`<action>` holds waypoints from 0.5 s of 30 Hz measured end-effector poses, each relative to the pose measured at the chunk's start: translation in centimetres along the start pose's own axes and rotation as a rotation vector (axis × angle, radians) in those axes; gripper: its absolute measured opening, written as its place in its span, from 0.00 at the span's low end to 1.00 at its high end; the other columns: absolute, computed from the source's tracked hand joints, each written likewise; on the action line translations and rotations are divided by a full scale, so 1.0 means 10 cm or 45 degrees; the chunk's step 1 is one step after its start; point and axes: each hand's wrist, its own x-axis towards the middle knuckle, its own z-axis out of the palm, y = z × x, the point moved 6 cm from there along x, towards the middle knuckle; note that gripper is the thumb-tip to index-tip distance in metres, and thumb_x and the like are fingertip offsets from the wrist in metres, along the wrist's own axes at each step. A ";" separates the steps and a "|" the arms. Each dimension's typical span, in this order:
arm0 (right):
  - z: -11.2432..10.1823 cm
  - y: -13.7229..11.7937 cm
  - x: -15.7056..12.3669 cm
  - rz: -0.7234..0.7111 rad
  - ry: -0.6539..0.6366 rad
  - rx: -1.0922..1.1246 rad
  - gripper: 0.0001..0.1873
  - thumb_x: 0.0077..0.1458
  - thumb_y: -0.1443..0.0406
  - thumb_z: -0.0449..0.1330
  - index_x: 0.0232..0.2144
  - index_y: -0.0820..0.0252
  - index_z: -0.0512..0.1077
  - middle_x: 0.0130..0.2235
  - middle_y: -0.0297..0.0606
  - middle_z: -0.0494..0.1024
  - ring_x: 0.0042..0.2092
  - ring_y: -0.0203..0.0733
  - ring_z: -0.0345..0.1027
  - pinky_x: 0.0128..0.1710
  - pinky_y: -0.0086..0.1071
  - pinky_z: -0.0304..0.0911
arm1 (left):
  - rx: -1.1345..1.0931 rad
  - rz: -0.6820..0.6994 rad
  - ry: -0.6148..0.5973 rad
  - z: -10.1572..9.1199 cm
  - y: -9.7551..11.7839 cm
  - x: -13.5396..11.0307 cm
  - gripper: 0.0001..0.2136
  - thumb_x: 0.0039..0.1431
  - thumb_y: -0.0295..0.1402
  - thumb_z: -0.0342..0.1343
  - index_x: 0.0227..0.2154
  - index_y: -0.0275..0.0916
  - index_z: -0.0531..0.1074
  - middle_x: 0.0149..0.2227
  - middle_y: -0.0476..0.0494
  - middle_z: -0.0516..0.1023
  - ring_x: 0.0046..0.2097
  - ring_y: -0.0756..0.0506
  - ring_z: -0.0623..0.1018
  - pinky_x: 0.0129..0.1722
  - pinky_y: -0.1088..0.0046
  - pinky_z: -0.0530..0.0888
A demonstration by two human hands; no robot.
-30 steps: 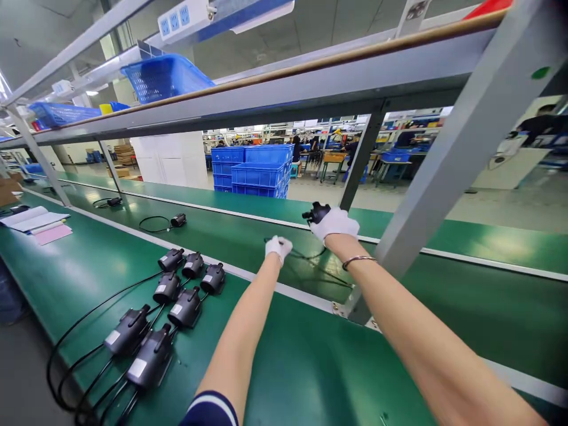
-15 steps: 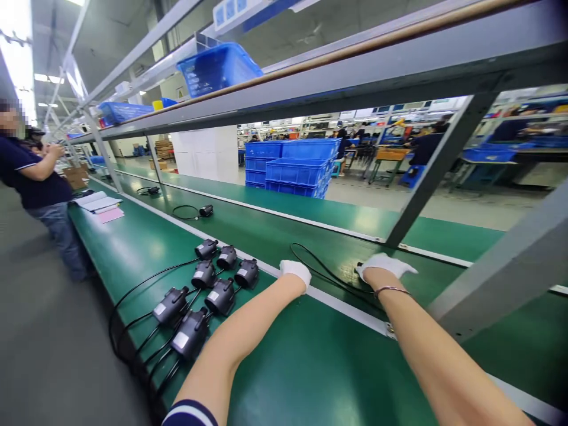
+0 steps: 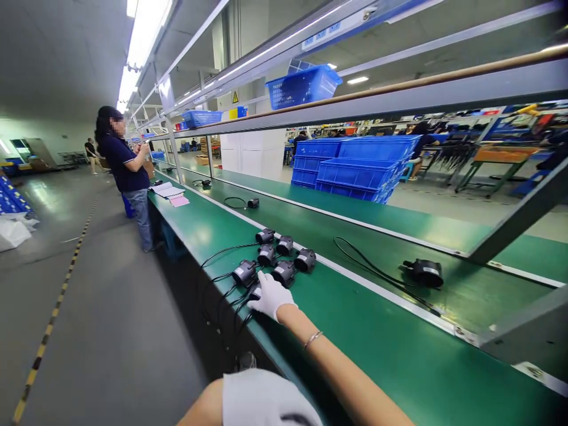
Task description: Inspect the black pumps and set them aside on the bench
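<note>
Several black devices (image 3: 284,263) with labels and black cables lie in a cluster on the green bench (image 3: 355,331). My right hand (image 3: 270,296), in a white glove with a bracelet on the wrist, rests on the nearest device of the cluster, fingers curled over it. My left hand (image 3: 266,399), also gloved, is very close to the camera at the bottom edge; its fingers do not show. One more black device (image 3: 423,272) lies alone on the green conveyor belt (image 3: 470,290) to the right, its cable (image 3: 368,269) trailing left.
A co-worker (image 3: 126,171) stands at the bench farther left, by papers (image 3: 171,192). Another black device (image 3: 252,203) lies up the belt. Blue crates (image 3: 355,168) are stacked beyond the line. A blue basket (image 3: 304,86) sits on the overhead shelf. Open floor is on the left.
My right hand let go of the device on the belt and moved left onto the cluster. My left hand pulled back toward me. The view swung left, showing the co-worker.
</note>
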 end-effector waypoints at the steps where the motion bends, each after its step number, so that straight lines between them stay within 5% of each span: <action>1: 0.03 -0.02 -0.03 0.008 0.016 0.012 0.46 0.48 0.52 0.71 0.66 0.58 0.62 0.61 0.53 0.71 0.56 0.62 0.71 0.49 0.45 0.69 | -0.112 -0.058 0.166 -0.15 -0.01 -0.19 0.16 0.62 0.48 0.56 0.41 0.45 0.82 0.38 0.45 0.84 0.39 0.42 0.81 0.41 0.68 0.75; 5: -0.07 0.00 -0.31 -0.024 0.121 0.081 0.45 0.52 0.57 0.69 0.68 0.58 0.57 0.66 0.52 0.65 0.62 0.62 0.66 0.56 0.47 0.66 | -0.700 -0.205 1.029 -0.70 -0.30 -0.78 0.15 0.65 0.46 0.56 0.42 0.40 0.80 0.37 0.46 0.82 0.39 0.45 0.80 0.45 0.70 0.75; 8: -0.29 0.03 -0.77 -0.107 0.207 0.148 0.47 0.52 0.57 0.67 0.69 0.56 0.53 0.69 0.49 0.61 0.66 0.57 0.60 0.63 0.47 0.62 | -0.892 -0.203 1.304 -0.79 -0.50 -0.85 0.14 0.68 0.46 0.53 0.46 0.44 0.76 0.43 0.47 0.81 0.48 0.45 0.78 0.54 0.69 0.71; 11: -0.56 -0.03 -1.36 -0.279 0.265 0.241 0.50 0.50 0.56 0.68 0.70 0.55 0.50 0.69 0.48 0.60 0.68 0.52 0.58 0.67 0.45 0.58 | -1.114 -0.202 1.109 -0.56 -0.52 -0.54 0.20 0.64 0.50 0.56 0.48 0.40 0.75 0.46 0.40 0.81 0.49 0.41 0.80 0.54 0.60 0.73; 15: -1.01 -0.18 -2.09 -0.541 0.287 0.282 0.51 0.42 0.56 0.71 0.67 0.55 0.58 0.65 0.51 0.68 0.63 0.60 0.66 0.64 0.52 0.63 | -1.625 -0.035 0.420 0.09 -0.10 -0.05 0.36 0.57 0.64 0.54 0.54 0.35 0.74 0.49 0.33 0.81 0.52 0.35 0.80 0.57 0.51 0.72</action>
